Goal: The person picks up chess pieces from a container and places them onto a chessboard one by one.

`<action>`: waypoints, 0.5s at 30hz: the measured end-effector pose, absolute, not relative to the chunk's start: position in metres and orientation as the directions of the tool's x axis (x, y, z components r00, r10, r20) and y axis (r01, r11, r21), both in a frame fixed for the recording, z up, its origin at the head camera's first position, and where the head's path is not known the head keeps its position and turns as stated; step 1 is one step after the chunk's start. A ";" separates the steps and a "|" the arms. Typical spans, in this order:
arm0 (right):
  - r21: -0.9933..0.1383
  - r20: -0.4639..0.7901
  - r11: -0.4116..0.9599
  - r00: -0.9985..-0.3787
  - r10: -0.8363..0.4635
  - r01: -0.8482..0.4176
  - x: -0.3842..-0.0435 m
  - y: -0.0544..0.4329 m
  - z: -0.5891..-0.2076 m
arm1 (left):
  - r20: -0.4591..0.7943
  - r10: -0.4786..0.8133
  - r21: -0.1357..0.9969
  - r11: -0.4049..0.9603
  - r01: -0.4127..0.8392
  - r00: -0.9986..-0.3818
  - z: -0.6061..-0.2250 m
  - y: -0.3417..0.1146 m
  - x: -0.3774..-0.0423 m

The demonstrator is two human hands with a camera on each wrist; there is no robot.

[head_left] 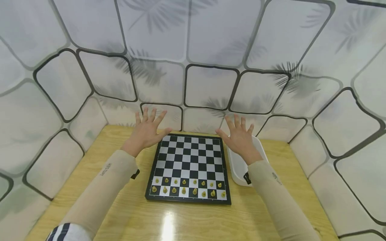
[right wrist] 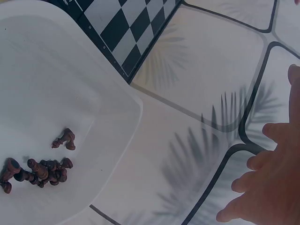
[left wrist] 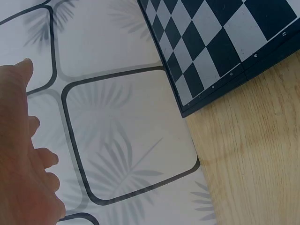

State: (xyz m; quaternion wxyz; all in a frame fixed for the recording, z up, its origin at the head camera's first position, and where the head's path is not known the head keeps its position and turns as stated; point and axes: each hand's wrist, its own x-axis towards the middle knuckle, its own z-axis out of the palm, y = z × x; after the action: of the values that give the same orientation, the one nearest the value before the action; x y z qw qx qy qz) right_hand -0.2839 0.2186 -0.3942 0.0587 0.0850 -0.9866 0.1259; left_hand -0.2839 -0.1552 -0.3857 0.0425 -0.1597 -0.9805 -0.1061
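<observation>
In the head view, a chessboard (head_left: 190, 157) lies on the bench (head_left: 135, 214), its far side close to the bench's back edge. Yellow chess pieces (head_left: 184, 190) stand on it in two rows of eight, on the two ranks nearest the bench's front. Just right of the board, towards the bench's right edge, sits a white tray (head_left: 238, 165), partly hidden by the right arm. The left hand (head_left: 147, 131) is spread, holding nothing, by the board's back left corner. The right hand (head_left: 239, 138), likewise spread and without a grip, is in front of the tray's far end, thumb towards the board's back right corner.

In the left wrist view, the left hand is at the picture's left edge, apart from the board's corner; the patterned wall covering (left wrist: 133, 136) shows between them.

In the right wrist view, red-brown chess pieces (right wrist: 44, 171) lie in the tray, most clustered, one slightly apart. The right hand is clear of the tray, its fingers loose.
</observation>
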 end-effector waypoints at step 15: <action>-0.226 0.120 0.957 -0.980 -0.158 -0.182 -0.284 0.218 -0.395 | 0.134 0.292 0.212 0.925 0.315 -0.947 -0.390 -0.161 -0.285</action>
State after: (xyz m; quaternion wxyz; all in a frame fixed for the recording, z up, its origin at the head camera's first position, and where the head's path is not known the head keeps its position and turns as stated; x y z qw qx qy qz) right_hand -0.2837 0.2184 -0.3950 0.0503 0.0860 -0.9879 0.1190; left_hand -0.2848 -0.1615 -0.3902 0.0501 -0.1547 -0.9798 -0.1163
